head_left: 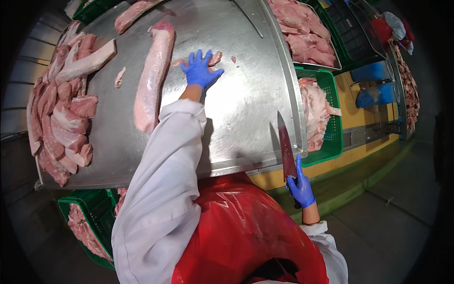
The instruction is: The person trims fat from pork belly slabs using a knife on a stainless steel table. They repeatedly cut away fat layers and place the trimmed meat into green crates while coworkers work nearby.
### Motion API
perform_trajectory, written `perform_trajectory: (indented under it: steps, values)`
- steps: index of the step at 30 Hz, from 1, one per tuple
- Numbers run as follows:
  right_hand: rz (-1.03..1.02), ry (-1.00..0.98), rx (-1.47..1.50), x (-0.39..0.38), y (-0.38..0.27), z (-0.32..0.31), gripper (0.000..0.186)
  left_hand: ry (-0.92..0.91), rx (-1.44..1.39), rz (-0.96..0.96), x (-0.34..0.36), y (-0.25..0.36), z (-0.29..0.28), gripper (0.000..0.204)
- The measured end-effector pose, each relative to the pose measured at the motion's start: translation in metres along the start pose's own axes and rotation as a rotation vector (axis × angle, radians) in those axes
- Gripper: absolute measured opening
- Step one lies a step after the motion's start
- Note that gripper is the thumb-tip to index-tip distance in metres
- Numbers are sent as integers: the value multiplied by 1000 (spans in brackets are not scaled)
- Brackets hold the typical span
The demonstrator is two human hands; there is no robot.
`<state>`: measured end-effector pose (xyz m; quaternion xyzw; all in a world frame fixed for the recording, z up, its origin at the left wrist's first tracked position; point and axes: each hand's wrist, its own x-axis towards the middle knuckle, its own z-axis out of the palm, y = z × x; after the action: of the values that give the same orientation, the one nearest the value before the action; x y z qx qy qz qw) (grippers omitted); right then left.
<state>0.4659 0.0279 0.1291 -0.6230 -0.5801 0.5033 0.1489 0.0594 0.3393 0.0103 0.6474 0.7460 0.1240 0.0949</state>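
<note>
while left hand (pixel 199 74) splays, right (pixel 301 190) grips knife (pixel 286 150)

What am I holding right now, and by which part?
Your blue-gloved right hand holds a long pointed metal knife by its handle; your blue-gloved left hand is spread open, apparently gripping nothing.
</note>
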Motion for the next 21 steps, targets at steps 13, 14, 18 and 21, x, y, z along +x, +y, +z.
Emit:
perform_trajectory:
  steps: [13, 14, 18, 21]
  values:
    - [3, 90, 70, 31, 34, -63, 86, -211, -215, 668, -122, 55, 19, 34]
    - [-24, 73, 90, 43, 36, -61, 85, -213, -207, 611, -144, 20, 9, 41]
    - [-94, -21, 121, 88, 24, -47, 81, -222, 119, 278, -226, -131, -84, 47]
    - [-229, -64, -14, 139, 37, -47, 79, -76, 128, -127, -296, -246, -192, 21]
